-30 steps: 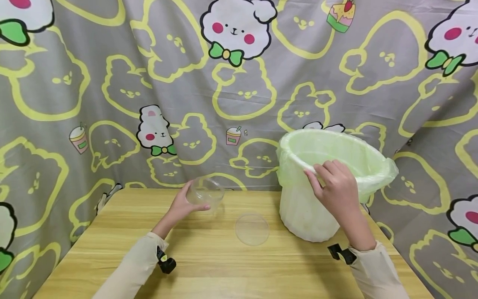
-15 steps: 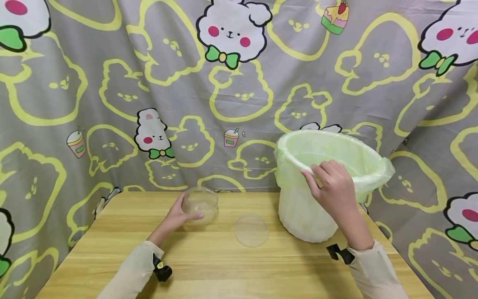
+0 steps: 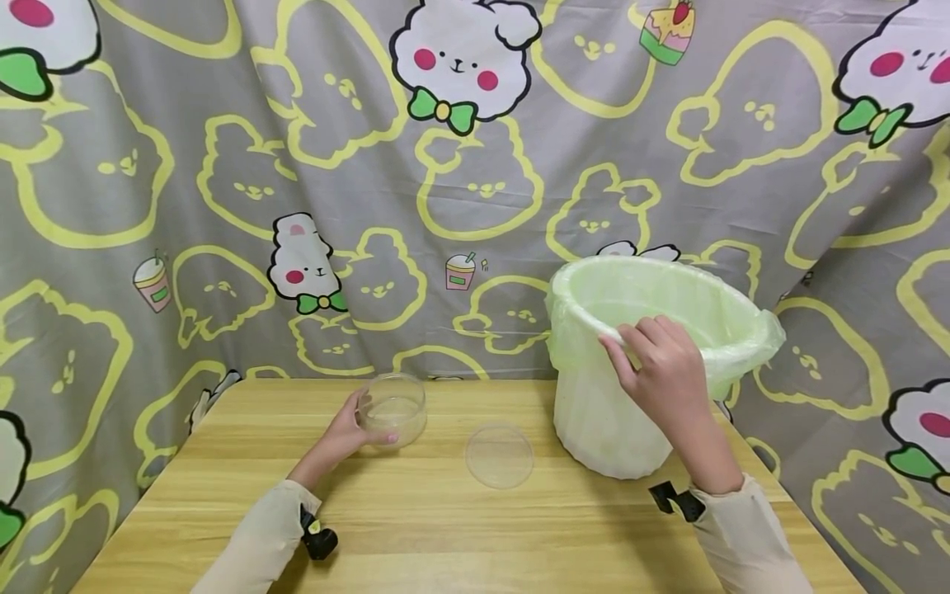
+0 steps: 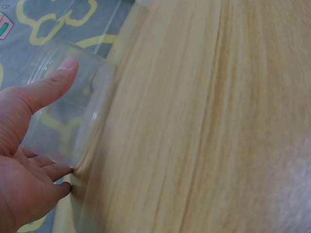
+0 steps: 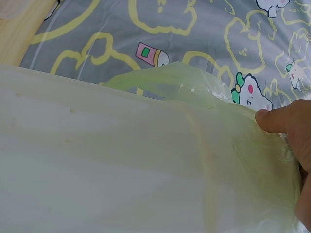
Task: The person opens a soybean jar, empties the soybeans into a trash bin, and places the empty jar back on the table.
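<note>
My left hand holds a clear round plastic tub by its left side, at the back left of the table. In the left wrist view the thumb lies across the wall of the tub, and the fingers reach under it, close to the wood. My right hand grips the near rim of a white trash bin, fingers hooked over the edge and thumb outside. A pale green bag lines the bin and folds over its rim. A clear round lid lies flat between tub and bin.
The wooden table ends at a grey patterned curtain that hangs behind it and along both sides. The tall bin takes up the table's back right. Black wrist straps with cameras sit on both sleeves.
My left hand has brought the tub left and down toward the tabletop, and the tub now stands more upright. The right hand keeps its grip on the bin rim.
</note>
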A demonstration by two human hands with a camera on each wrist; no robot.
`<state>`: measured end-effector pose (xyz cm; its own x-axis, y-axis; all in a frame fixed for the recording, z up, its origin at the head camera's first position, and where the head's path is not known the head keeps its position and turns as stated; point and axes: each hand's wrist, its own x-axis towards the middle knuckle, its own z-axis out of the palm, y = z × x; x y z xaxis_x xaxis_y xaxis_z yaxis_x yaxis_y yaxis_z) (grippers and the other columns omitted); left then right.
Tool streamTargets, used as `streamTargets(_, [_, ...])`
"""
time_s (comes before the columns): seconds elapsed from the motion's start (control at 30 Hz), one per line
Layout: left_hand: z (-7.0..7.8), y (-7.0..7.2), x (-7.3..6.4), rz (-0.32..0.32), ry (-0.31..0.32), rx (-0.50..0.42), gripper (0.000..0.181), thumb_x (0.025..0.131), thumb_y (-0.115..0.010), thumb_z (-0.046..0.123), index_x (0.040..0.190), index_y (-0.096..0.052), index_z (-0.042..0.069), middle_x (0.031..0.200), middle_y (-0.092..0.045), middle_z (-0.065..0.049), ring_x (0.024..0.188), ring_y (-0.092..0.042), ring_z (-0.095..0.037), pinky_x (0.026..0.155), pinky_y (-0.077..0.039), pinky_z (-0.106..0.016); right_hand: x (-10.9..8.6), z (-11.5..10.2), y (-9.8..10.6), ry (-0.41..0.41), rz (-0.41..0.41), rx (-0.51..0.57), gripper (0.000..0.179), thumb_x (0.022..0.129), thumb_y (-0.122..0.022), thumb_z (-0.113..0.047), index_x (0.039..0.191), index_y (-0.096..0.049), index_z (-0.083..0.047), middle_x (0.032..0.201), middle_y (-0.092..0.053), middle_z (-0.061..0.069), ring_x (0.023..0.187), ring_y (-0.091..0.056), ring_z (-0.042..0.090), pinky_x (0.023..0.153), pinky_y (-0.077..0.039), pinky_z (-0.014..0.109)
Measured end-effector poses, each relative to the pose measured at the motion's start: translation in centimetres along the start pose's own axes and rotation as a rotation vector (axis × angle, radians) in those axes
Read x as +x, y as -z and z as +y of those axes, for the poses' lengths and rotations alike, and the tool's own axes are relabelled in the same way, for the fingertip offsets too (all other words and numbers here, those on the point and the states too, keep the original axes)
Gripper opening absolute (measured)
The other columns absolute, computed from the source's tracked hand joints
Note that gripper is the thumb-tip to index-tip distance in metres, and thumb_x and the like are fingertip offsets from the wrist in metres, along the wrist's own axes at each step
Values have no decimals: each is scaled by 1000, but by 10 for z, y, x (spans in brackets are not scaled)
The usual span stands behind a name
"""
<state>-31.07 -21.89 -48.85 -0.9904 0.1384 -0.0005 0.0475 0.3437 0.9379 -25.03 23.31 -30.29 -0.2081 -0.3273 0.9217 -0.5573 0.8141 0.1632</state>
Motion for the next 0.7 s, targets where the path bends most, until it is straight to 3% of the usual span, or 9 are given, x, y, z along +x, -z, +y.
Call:
streamTargets(0.23, [-1,-1,-1,15,10,-7,120,75,-91,16,162,-9,5,163,-22,-29,150,-24,-49,121,-28,-60,0,0,-2,0,0,-1,47,104,-58,-34,84,-72,5,67,-58,14,61,-49,31,57,-41,44])
streamTargets(0.4, [0,-2,-2,31,-21,-4,122,76,-91,21,162,-6,5,165,-18,-26,153,-19,-45,124,-21,-61,0,-1,-2,17,12,-8,48,105,-57,-35,83,-71,6,67,-58,14,60,-49,31,56,-40,44])
streamTargets(0.6, [13,0,-1,117,-55,135,123,83,-84,44,164,1,7,169,-8,-24,155,-11,-48,122,-20,-67,1,-1,-4,3,-4,-7,41,101,-62,-29,84,-72,7,68,-59,15,61,-50,32,56,-41,44])
streamTargets(0.7, [27,-1,-2,154,-92,188,118,84,-81,50,165,-3,11,169,-8,-22,155,-13,-47,120,-20,-69,1,0,-3,-5,-30,-24,36,97,-66,-25,85,-71,8,68,-60,16,61,-51,33,57,-43,44])
